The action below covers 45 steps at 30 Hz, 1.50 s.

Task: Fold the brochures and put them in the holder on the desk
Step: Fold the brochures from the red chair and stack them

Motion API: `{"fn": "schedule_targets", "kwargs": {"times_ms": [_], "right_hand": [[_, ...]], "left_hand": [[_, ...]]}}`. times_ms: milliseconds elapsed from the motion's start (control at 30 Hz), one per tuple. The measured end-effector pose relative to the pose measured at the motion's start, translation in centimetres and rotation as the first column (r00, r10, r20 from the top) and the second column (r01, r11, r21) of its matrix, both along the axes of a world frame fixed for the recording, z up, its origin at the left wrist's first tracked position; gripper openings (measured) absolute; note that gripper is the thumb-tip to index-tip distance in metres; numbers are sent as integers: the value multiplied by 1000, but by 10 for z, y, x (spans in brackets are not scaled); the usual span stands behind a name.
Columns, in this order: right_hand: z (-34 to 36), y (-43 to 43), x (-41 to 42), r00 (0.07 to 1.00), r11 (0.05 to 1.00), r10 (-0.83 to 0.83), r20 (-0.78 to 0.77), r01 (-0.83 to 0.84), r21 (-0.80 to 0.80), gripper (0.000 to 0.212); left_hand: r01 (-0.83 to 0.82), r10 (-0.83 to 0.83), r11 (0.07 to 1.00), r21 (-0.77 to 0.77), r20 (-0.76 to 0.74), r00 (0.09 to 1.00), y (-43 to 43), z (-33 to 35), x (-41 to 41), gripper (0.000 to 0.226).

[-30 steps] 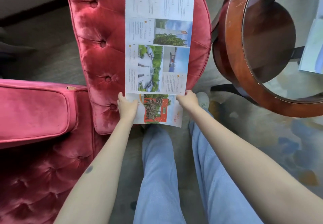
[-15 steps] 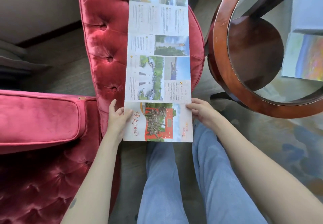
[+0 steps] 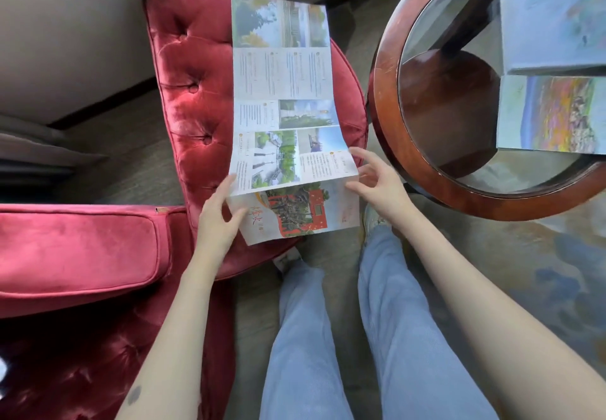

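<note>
Here the brochure [image 3: 285, 118] is opened out to its full length and lies along the tufted red velvet chair back [image 3: 193, 91], its printed face up. Its nearest panel, the red-and-white cover panel [image 3: 295, 213], bends at the last crease and sits skewed against the rest. The left hand [image 3: 214, 223] holds that panel's left edge, with the thumb on the printed face and the fingers along the edge at the crease. The right hand [image 3: 377, 183] has its fingers spread and loosely curved, their tips at the paper's right edge by the same crease (touching, not clamped).

Below the hands are two legs in light blue jeans [image 3: 393, 321] over a patterned carpet [image 3: 541, 272], and the chair's red arm cushion [image 3: 75, 249] is to the left. To the right stands a round glass-topped table with a wooden rim [image 3: 387, 98]. On the glass lie a landscape-printed sheet [image 3: 551, 114] and, beyond it, a paler one [image 3: 551, 23].

Half a second ago the cover panel lay flat in line with the others and both hands gripped its sides. Since then the right hand has let go and opened, and the brochure's far end has come into view.
</note>
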State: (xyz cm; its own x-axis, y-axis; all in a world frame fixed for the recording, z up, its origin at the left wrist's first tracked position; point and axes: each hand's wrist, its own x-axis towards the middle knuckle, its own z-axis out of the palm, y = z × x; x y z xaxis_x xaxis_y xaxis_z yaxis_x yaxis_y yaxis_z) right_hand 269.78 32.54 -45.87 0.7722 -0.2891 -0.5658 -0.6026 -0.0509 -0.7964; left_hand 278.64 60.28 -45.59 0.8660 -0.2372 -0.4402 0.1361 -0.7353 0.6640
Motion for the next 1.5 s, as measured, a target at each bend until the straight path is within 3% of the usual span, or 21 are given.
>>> {"fn": "schedule_targets", "kwargs": {"times_ms": [100,233,300,400,567,800,900,1067,1367,1500], "right_hand": [[10,2,5,995,968,87,51,-73,-241,24],[15,4,2,985,948,84,147,-34,-317,7],[14,1,-3,983,950,118,140,-70,-306,5],[12,-1,-14,995,989,100,29,-97,-110,6],[4,5,-27,992,993,109,-66,-111,-28,10],[-41,21,-12,957,980,68,-281,-118,-162,15],[-65,23,-10,903,975,97,-418,-171,-145,21],[-96,30,-25,808,981,98,-582,-176,-79,7],[-141,58,-63,728,997,75,-682,-53,53,9],[-149,67,-67,726,995,43,-687,31,94,12]], "left_hand": [[71,-94,989,130,175,980,-7,6,7,36],[-54,16,990,127,284,959,-13,9,9,16],[-55,40,997,62,226,973,-11,9,10,13],[-56,54,994,-94,-29,998,-6,13,8,19],[-49,35,995,-87,-154,987,10,7,-1,19],[-133,139,990,43,-233,962,3,-26,-10,8],[-89,126,986,143,-279,952,-1,-44,-14,9],[-58,135,971,232,-330,934,-6,-70,-22,15],[-206,347,928,312,-517,782,11,-118,-51,11],[-225,372,917,330,-501,781,15,-126,-57,13]]}}
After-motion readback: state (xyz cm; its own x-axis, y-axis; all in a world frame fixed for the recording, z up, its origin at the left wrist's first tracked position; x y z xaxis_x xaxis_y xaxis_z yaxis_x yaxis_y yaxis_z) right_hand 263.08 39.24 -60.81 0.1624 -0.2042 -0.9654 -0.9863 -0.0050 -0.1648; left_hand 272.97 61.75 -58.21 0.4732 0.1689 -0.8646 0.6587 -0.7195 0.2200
